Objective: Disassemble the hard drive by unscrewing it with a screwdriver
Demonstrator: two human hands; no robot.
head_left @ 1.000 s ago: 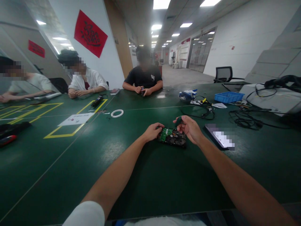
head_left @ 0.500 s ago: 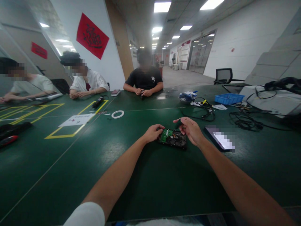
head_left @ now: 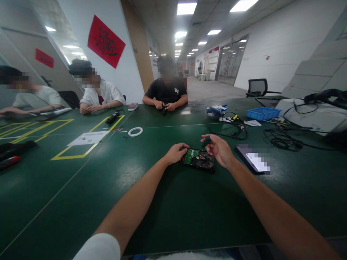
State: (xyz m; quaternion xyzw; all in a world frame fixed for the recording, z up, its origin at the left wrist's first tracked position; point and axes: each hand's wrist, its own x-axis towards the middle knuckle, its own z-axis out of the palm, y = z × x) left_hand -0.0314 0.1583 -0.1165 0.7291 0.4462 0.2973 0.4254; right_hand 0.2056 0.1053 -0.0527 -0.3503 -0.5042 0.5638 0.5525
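Note:
A hard drive (head_left: 202, 163) with a green circuit board on its upper face lies on the green table in front of me. My left hand (head_left: 176, 153) grips its left end, thumb and fingers closed at the edge. Over the drive's right end is my right hand (head_left: 219, 148), its fingers closed around a small screwdriver (head_left: 207, 141) with a dark handle. The screwdriver slants down to the left toward the board; whether its thin tip touches is too small to tell.
Right of my hand lies a lit phone (head_left: 253, 160). Behind it are black cables (head_left: 288, 139) and a blue tray (head_left: 262, 113). A white ring (head_left: 135, 131) and a printed sheet (head_left: 88, 138) lie to the left. Several people sit across the table.
The fingers of my right hand have shifted on the screwdriver, and more of its dark handle shows. My left hand and the hard drive stay in place.

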